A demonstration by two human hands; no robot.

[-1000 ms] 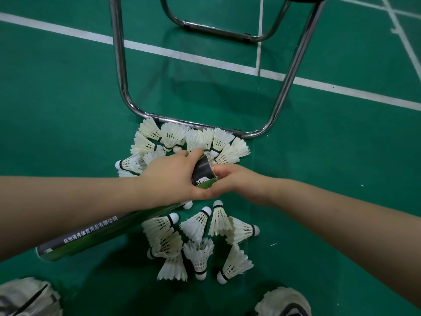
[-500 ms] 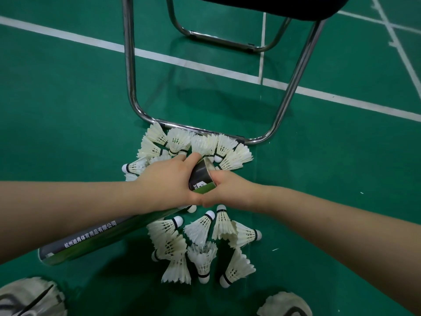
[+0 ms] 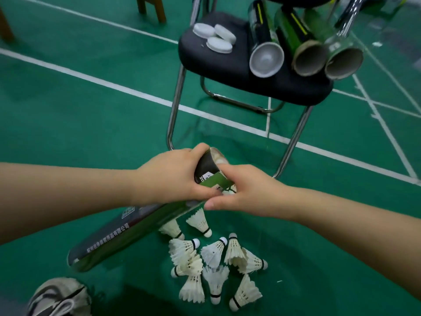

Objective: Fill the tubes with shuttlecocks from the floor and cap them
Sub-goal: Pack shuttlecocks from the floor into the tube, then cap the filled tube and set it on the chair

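Observation:
A long dark-green shuttlecock tube [image 3: 114, 238] slants from lower left up to the middle of the view. My left hand [image 3: 168, 174] grips it just below its open end. My right hand [image 3: 246, 190] is at the tube's mouth, fingers curled over the rim and thumb underneath. Something pale shows inside the mouth. A bit of white feather peeks out between my hands; whether I hold it I cannot tell. Several white shuttlecocks [image 3: 214, 258] lie on the green floor below my hands. Three white caps [image 3: 214, 37] sit on the chair seat.
A black chair seat [image 3: 227, 71] on chrome legs [image 3: 293, 142] stands just beyond my hands. On it lie one capped tube [image 3: 266, 59] and two open tubes [image 3: 308, 59]. My shoe [image 3: 59, 297] is at the lower left. Wooden stool legs [image 3: 155, 8] stand at the far top.
The view has tilted up, bringing the chair seat, caps and spare tubes into sight. My hands stay joined at the tube's open end, which now shows its mouth.

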